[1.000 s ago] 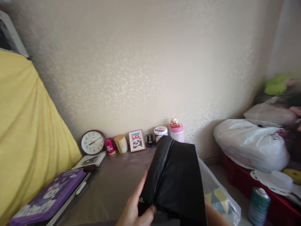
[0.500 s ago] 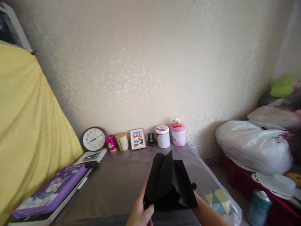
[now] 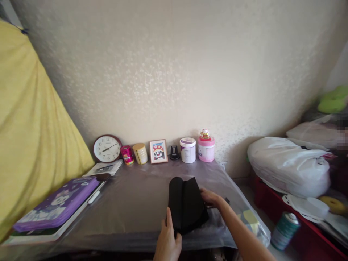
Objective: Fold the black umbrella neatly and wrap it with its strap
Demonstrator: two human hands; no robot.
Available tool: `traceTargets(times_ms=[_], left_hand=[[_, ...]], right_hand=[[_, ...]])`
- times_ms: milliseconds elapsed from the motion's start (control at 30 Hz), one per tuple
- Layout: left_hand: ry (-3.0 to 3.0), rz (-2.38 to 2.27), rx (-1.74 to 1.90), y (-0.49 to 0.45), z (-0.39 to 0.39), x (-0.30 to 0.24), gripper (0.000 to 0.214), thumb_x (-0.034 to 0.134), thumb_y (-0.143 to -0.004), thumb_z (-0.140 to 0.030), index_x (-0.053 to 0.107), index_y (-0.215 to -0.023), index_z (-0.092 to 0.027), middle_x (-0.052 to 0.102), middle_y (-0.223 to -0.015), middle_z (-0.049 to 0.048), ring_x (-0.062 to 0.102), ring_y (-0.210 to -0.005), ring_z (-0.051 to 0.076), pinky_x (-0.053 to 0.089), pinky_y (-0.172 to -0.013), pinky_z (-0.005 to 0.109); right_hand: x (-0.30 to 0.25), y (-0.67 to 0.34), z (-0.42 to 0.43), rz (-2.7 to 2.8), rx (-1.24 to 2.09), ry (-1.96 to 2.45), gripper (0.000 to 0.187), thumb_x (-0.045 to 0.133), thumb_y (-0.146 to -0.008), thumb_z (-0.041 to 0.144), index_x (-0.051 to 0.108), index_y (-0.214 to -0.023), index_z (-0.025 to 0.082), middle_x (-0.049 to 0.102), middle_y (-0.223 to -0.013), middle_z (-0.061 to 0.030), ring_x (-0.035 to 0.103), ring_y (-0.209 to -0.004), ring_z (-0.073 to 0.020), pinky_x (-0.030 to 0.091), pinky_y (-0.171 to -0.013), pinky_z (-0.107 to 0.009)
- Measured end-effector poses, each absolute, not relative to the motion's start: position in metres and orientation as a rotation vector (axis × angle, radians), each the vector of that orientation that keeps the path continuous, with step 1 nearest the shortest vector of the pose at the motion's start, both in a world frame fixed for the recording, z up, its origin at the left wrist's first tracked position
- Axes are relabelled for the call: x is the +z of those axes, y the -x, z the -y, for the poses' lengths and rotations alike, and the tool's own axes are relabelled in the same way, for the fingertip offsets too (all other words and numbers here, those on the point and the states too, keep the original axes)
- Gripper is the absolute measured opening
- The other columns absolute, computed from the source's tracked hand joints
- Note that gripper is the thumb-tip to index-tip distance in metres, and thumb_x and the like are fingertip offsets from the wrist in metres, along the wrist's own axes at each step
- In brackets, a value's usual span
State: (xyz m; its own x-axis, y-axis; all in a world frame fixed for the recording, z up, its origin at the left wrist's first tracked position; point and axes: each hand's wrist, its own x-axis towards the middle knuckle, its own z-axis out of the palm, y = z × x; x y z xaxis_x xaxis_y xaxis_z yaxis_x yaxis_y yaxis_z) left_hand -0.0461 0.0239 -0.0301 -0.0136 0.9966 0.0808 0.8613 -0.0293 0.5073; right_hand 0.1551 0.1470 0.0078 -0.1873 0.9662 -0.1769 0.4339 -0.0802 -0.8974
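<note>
A folded black bag [image 3: 185, 204] lies on the plastic-covered table [image 3: 130, 203] near its front edge. My left hand [image 3: 168, 242] grips the bag's near left corner, thumb laid up along its edge. My right hand [image 3: 211, 198] presses on the bag's right side with curled fingers. Both hands touch the bag, which rests flat on the table.
Along the wall stand a round clock [image 3: 107, 148], two small tins [image 3: 127, 154], a framed picture [image 3: 158, 151], a white jar [image 3: 187, 150] and a pink jar [image 3: 206, 148]. A purple case [image 3: 57, 203] lies at left by yellow cloth [image 3: 29, 134]. White bags [image 3: 288, 166], a red crate and a spray can [image 3: 284, 230] are at right.
The black bag was held up and spread in front of me; it has since come down, been folded smaller, and now lies flat on the table under both hands.
</note>
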Motion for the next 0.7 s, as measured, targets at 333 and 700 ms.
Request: traceTargets(times_ms=[333,700], left_hand=[[-1.812,-1.894,0.447,0.045,-0.018,-0.001,0.076,0.039,-0.080,-0.010,-0.003,-0.143,-0.008,0.034,-0.141,0.0203,0.059,-0.104,0.019,0.042,-0.082,0.022],[-1.878,-1.788,0.482,0.055,-0.010,-0.001,0.073,0.042,-0.082,-0.012,0.006,-0.144,-0.028,0.006,-0.151,0.0158,0.054,-0.114,0.023,0.044,-0.085,0.026]], right_hand=[[0.034,-0.159,-0.161,1.756,0.670,1.793,0.032,0.040,-0.085,0.028,0.064,-0.068,0.014,0.065,-0.063,-0.0055,0.060,-0.057,-0.0141,0.040,-0.053,-0.021],[0.051,-0.140,-0.135,1.990,0.639,1.903,0.036,0.051,-0.079,0.037,0.056,-0.105,0.013,0.066,-0.097,-0.0161,0.066,-0.068,-0.0228,0.047,-0.054,-0.028]])
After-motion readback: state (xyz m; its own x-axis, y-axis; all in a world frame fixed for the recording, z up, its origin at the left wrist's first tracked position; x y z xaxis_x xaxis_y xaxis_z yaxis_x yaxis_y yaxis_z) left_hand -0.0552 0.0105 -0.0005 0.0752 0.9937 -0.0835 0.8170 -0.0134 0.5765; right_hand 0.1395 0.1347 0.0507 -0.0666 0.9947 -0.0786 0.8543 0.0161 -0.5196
